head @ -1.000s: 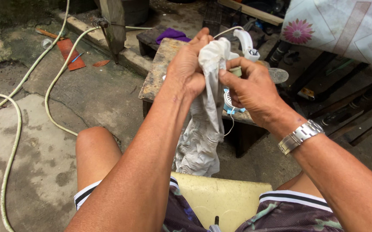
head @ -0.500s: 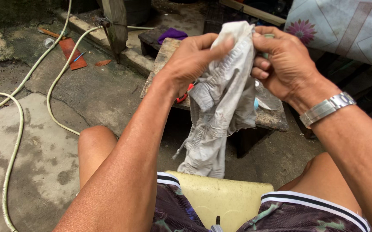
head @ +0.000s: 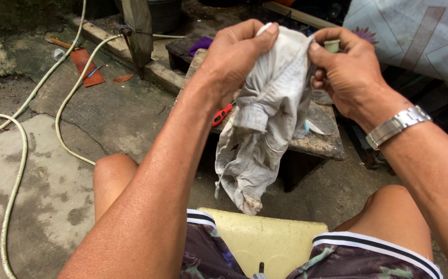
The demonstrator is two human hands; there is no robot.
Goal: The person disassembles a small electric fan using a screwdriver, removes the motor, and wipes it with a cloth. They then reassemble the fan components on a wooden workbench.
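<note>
Step now: both hands hold up a dirty pale cloth in the middle, above the worktop.
Left hand: fingers pinch the cloth's top edge.
Right hand: fingers pinch the top at 1 o'clock.
Next move needs: probably a firm grip.
Worktop: old wood, red-handled tool.
Around: wet concrete floor, hose at 9 o'clock.

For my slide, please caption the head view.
Both hands, left hand and right hand, hold up a grey cloth.
</note>
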